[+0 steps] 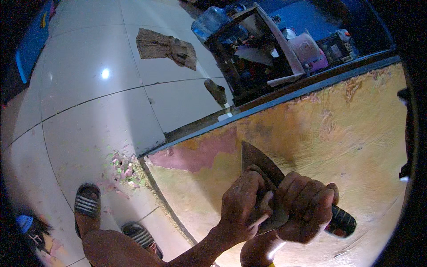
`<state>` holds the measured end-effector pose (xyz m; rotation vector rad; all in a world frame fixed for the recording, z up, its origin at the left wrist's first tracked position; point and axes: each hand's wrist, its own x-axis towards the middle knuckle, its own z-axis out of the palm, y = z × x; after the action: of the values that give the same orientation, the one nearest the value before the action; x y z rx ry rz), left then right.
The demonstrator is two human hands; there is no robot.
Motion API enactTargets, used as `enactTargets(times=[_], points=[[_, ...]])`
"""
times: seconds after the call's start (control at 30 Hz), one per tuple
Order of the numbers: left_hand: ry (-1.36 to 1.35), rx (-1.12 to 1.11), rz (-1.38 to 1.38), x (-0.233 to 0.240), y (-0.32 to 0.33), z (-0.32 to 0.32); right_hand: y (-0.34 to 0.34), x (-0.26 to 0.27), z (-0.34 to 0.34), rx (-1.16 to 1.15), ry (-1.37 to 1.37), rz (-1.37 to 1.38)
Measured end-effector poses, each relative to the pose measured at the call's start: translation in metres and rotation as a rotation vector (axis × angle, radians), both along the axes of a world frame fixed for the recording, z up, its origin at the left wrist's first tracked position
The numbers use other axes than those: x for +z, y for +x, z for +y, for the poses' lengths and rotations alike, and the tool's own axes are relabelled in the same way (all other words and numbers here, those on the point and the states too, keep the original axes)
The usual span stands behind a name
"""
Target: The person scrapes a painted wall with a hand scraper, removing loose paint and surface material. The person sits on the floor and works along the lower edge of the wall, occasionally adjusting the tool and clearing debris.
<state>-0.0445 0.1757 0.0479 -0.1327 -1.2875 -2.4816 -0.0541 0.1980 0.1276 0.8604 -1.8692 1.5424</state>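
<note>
A broad metal blade with a pointed tip lies close against the ochre painted wall. My right hand is closed around the black handle of this knife-like tool, whose red-marked butt sticks out below. On the blade's lower part, my left hand grips with curled fingers. A grey piece shows between both hands; whether it is blade or folded material, I cannot tell. Near the wall's edge is a pink patch with a ragged outline.
Paint flakes lie on the tiled floor by the wall's base. My striped slides stand there. Past the blue edge strip are a dark cabinet, a water jug, a brown cloth and a loose shoe.
</note>
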Motion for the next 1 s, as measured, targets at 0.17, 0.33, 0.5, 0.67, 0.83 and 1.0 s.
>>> enactTargets(times=[0.17,0.33,0.5,0.67,0.83,1.0], points=[[-0.145,0.064,-0.147,-0.002,0.003,0.000,0.002,-0.013,-0.005,-0.063,0.027,0.003],[-0.065,-0.003,-0.105,-0.007,0.006,-0.001,0.016,-0.025,0.003,-0.270,0.228,0.099],[-0.083,-0.038,-0.120,-0.009,0.010,0.003,0.017,-0.029,0.009,-0.365,0.033,-0.174],[-0.109,-0.062,-0.128,-0.012,0.012,-0.001,0.016,-0.031,0.008,-0.208,0.209,-0.092],[-0.069,-0.150,-0.176,-0.020,0.010,-0.004,0.023,-0.035,0.004,-0.135,0.166,0.036],[-0.086,-0.109,-0.143,-0.024,0.007,-0.001,0.024,-0.033,0.005,-0.241,0.282,-0.076]])
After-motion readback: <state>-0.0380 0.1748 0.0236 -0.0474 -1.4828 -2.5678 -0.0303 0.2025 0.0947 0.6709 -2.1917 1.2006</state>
